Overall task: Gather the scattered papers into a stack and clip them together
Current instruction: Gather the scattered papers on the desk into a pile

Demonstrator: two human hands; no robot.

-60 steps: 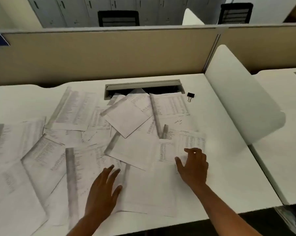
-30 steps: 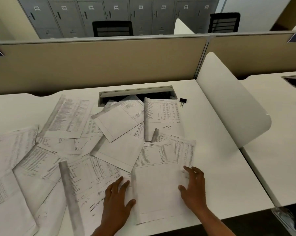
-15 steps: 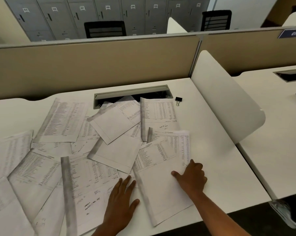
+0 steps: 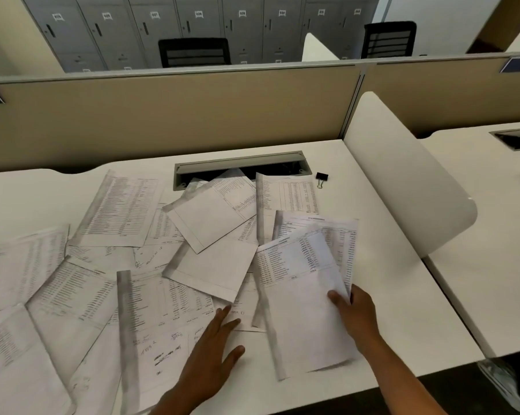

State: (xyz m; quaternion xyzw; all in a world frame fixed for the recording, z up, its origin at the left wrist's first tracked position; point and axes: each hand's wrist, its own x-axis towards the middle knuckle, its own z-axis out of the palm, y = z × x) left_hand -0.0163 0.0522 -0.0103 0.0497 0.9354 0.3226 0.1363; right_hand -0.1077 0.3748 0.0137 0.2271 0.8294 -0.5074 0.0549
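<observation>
Lifted since earlier: printed sheet (image 4: pixel 300 298), right hand (image 4: pixel 356 313) grip closed on its edge; left hand (image 4: pixel 210 363) flat, fingers spread, on scattered papers (image 4: pixel 109 265) beside it.

We get one head-worn wide-angle view, looking forward and down over the desk (image 4: pixel 381 295), close above it, partition (image 4: pixel 169 115) ahead.
</observation>
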